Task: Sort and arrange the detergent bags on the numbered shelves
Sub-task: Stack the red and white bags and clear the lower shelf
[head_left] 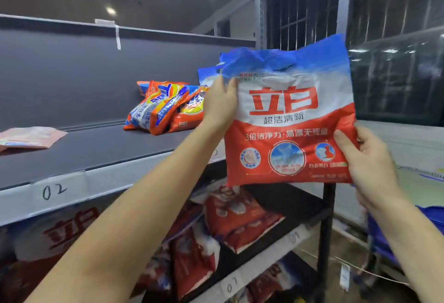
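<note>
I hold a large red, white and blue detergent bag [288, 120] upright in the air, to the right of the shelf labelled 02 [57, 192]. My left hand [219, 103] grips its upper left edge, and my right hand [365, 165] grips its lower right corner. Two orange and blue detergent bags [158, 108] lean together at the back of shelf 02. Several red bags [237, 218] lie on the lower shelf labelled 01 [231, 287].
A flat pink pouch [28, 137] lies at the left of shelf 02. The tip of another blue-topped bag [204, 74] shows behind my left hand. A black shelf post [326, 230] stands under the held bag. A blue crate [384, 237] sits at the lower right.
</note>
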The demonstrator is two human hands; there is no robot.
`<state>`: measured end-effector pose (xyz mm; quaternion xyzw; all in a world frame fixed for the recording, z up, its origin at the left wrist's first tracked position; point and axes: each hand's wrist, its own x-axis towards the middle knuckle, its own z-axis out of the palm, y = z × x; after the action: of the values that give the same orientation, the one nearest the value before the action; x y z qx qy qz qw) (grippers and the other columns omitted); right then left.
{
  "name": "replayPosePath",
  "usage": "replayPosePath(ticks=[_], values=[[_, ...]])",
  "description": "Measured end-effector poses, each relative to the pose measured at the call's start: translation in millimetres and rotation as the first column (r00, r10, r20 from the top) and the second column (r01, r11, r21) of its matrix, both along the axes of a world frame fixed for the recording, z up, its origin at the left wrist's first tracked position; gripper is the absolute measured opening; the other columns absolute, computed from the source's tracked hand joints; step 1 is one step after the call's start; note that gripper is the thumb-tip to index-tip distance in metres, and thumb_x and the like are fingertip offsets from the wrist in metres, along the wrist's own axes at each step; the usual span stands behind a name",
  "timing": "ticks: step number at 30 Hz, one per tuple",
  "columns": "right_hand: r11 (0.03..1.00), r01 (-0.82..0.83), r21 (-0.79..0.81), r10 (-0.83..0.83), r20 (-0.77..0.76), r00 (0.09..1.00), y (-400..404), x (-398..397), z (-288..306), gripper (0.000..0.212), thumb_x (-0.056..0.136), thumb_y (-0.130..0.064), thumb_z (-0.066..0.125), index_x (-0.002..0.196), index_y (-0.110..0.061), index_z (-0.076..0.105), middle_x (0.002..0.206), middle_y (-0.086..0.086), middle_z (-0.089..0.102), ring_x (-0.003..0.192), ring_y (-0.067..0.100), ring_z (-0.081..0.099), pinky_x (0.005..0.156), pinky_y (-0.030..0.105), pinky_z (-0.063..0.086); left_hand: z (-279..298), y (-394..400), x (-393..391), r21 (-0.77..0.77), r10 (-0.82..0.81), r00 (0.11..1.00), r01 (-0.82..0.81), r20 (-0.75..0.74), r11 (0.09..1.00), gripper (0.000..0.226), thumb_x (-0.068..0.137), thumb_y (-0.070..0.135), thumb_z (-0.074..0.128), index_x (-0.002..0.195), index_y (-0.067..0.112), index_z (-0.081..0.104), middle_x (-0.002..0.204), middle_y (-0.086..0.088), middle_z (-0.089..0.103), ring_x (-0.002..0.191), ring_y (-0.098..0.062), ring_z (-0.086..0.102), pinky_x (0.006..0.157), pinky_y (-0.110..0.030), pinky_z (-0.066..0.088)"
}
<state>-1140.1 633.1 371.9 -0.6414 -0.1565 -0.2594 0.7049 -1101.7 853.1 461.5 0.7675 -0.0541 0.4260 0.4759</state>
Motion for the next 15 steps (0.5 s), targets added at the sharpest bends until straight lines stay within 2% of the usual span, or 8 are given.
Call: replayPosePath(ticks=[2, 6, 7, 9, 11, 13, 15], values=[[1.0, 0.029, 0.006, -0.03, 0.065, 0.997, 12.7, 35.6, 23.8, 0.013, 0.094, -0.021, 0.056, 0.081, -0.021, 0.058, 0.079, -0.002, 0.069, 0.068, 0.008, 0.066, 0.066, 0.026, 0.056, 28.6, 12.4, 34.7, -0.009, 0.01, 1.0, -0.01, 0.003, 1.0, 0.025, 0.099, 0.03, 0.043, 0.103, 0.009, 0.056, 0.106, -0.008, 0.062, 0.097, -0.022, 0.057, 0.081, -0.03, 0.044], [0.998, 0.022, 0.062, -0.029, 0.113, 0.993, 39.0, 102.7, 75.1, 0.02, 0.093, -0.015, 0.056, 0.074, -0.019, 0.055, 0.056, -0.012, 0.065, 0.05, -0.002, 0.06, 0.05, 0.017, 0.05, 80.1, 42.2, 102.6, -0.035, 0.036, 0.999, -0.036, -0.001, 0.999, 0.029, 0.096, 0.031, 0.045, 0.099, 0.005, 0.059, 0.103, -0.011, 0.064, 0.097, -0.026, 0.06, 0.082, -0.031, 0.049], [0.997, 0.02, 0.069, -0.028, 0.117, 0.993, 46.7, 116.3, 87.7, 0.019, 0.093, -0.015, 0.057, 0.074, -0.019, 0.055, 0.059, -0.01, 0.065, 0.05, -0.002, 0.06, 0.051, 0.018, 0.051, 90.1, 49.4, 117.3, -0.033, 0.042, 0.999, -0.042, -0.005, 0.999, 0.027, 0.096, 0.032, 0.044, 0.089, 0.009, 0.057, 0.092, -0.007, 0.063, 0.088, -0.024, 0.06, 0.073, -0.025, 0.049], [0.998, 0.017, 0.064, -0.025, 0.13, 0.991, 61.0, 150.2, 110.8, 0.018, 0.093, -0.016, 0.057, 0.075, -0.019, 0.056, 0.072, -0.002, 0.063, 0.057, 0.004, 0.062, 0.061, 0.026, 0.057, 108.7, 61.8, 143.0, -0.006, 0.087, 0.996, -0.087, -0.005, 0.996, 0.029, 0.098, 0.033, 0.041, 0.076, 0.014, 0.048, 0.078, 0.002, 0.052, 0.072, -0.015, 0.049, 0.049, -0.014, 0.036], [0.998, 0.026, 0.057, -0.034, 0.136, 0.99, 77.2, 181.2, 133.0, 0.019, 0.091, -0.015, 0.058, 0.073, -0.018, 0.056, 0.076, 0.004, 0.061, 0.066, 0.014, 0.063, 0.071, 0.037, 0.056, 123.8, 75.4, 166.7, 0.033, 0.147, 0.988, -0.146, -0.038, 0.989, 0.029, 0.098, 0.032, 0.041, 0.076, 0.014, 0.047, 0.076, 0.002, 0.048, 0.073, -0.015, 0.044, 0.041, -0.013, 0.028], [0.996, 0.033, 0.079, -0.043, 0.14, 0.989, 93.4, 215.0, 151.6, 0.021, 0.09, -0.015, 0.059, 0.069, -0.017, 0.055, 0.08, 0.008, 0.061, 0.079, 0.025, 0.063, 0.077, 0.047, 0.055, 133.9, 90.7, 194.5, 0.058, 0.166, 0.985, -0.163, -0.047, 0.985, 0.031, 0.097, 0.029, 0.043, 0.075, 0.01, 0.053, 0.072, 0.001, 0.047, 0.076, -0.017, 0.045, 0.044, -0.019, 0.033], [0.996, 0.002, 0.089, -0.009, 0.086, 0.996, 111.7, 247.1, 164.1, 0.023, 0.089, -0.013, 0.058, 0.067, -0.016, 0.054, 0.082, 0.011, 0.061, 0.083, 0.027, 0.063, 0.079, 0.05, 0.054, 133.3, 103.9, 220.3, 0.084, 0.174, 0.978, -0.164, -0.119, 0.983, 0.03, 0.098, 0.024, 0.043, 0.09, 0.002, 0.062, 0.083, -0.01, 0.06, 0.085, -0.024, 0.055, 0.058, -0.027, 0.042]])
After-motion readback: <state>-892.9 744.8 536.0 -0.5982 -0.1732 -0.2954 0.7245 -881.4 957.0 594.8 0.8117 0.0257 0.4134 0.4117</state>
